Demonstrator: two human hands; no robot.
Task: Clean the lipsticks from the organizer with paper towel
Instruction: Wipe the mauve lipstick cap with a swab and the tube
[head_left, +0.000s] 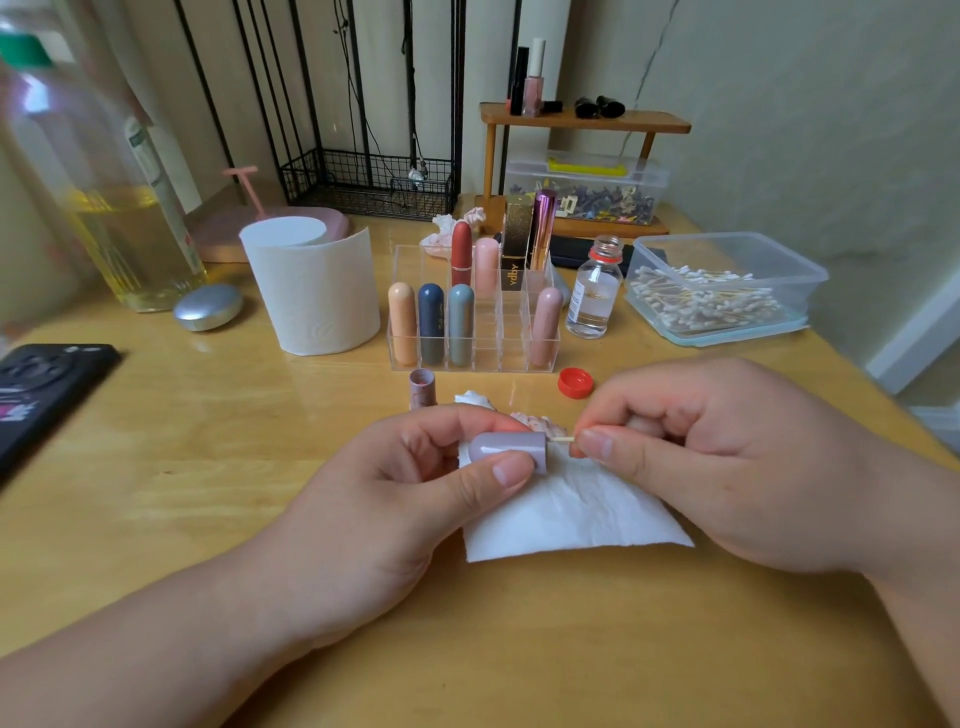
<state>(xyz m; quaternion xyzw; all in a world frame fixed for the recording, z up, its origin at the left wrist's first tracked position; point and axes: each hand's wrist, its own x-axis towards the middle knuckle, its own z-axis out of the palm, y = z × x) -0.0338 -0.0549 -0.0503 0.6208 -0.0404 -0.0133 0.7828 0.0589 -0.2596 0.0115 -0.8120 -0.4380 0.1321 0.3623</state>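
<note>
My left hand (395, 499) grips a lilac lipstick cap (511, 449) sideways, its open end facing right. My right hand (717, 467) pinches a thin cotton swab stick (563, 439) whose tip goes into that cap. Both hands hover over a white paper towel sheet (571, 512) lying on the wooden table (208, 467). The lipstick's lilac base (422, 388) stands behind my hands. A clear acrylic organizer (472, 332) farther back holds several lipsticks in peach, blue, grey, pink and red. A paper towel roll (317, 291) stands to its left.
A red bottle cap (575, 383) lies near an open small glass bottle (595, 291). A plastic box of cotton swabs (722, 288) sits at right. A large bottle of yellow liquid (114, 208), a silver compact (208, 307) and a black phone (47, 384) occupy the left. Crumpled tissue (478, 400) lies behind my hands.
</note>
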